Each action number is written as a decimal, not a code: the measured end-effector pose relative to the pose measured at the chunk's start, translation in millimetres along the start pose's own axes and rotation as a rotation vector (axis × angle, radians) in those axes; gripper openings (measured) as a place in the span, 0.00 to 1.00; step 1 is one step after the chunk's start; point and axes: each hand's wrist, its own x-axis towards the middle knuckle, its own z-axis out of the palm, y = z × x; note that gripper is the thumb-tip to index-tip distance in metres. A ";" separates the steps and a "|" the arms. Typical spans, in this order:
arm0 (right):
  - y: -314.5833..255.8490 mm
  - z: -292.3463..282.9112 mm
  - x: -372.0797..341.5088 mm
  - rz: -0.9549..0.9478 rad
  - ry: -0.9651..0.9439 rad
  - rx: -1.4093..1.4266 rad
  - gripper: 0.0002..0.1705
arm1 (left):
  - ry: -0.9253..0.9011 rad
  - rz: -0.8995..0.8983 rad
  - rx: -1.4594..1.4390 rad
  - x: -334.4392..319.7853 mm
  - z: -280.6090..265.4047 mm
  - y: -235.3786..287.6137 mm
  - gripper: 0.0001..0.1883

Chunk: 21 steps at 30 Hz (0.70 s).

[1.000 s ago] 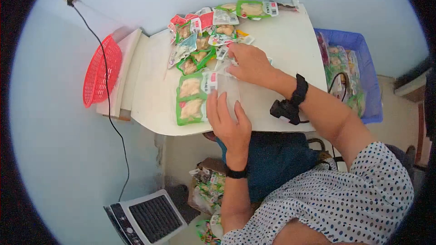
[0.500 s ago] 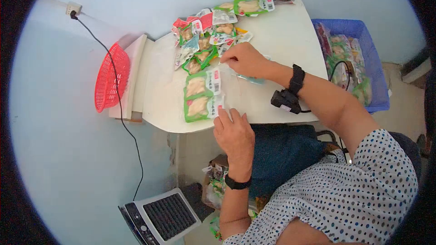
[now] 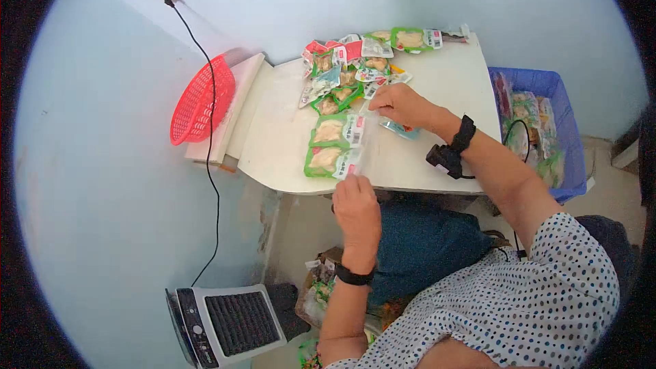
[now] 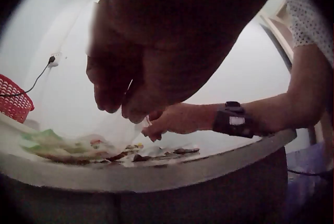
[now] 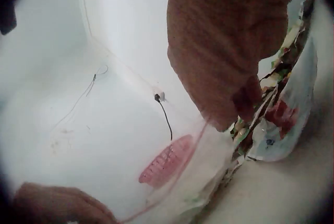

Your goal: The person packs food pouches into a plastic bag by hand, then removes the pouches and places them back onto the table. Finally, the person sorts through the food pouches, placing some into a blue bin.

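Note:
Two green-edged packets with pale contents, the upper [image 3: 328,130] and the lower [image 3: 324,160], lie side by side at the table's near left, in or under clear plastic film. My left hand [image 3: 357,215] pinches the film's near corner at the table edge, beside the lower packet. Curled fingers of my right hand [image 3: 406,106] grip its far corner. In the right wrist view the film's reddish edge [image 5: 185,161] stretches between my right hand [image 5: 224,46] and left hand [image 5: 62,206]. Whether the packets are fully inside the film, I cannot tell.
Mixed packets [image 3: 345,76] are heaped behind, with another green packet [image 3: 410,39] at the back edge. A small blue packet [image 3: 399,129] lies below my right wrist. A red basket [image 3: 205,102] stands left, a blue crate [image 3: 572,137] of packets right.
My left hand has gone from spread fingers over the packets to a pinch at the film's near corner. My right hand's fingers have closed on the far corner. The head view has shifted.

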 end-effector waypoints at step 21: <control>-107.1 -69.9 -45.8 0.227 -0.232 0.894 0.08 | 0.033 -0.354 -0.776 -30.7 -140.0 -16.4 0.05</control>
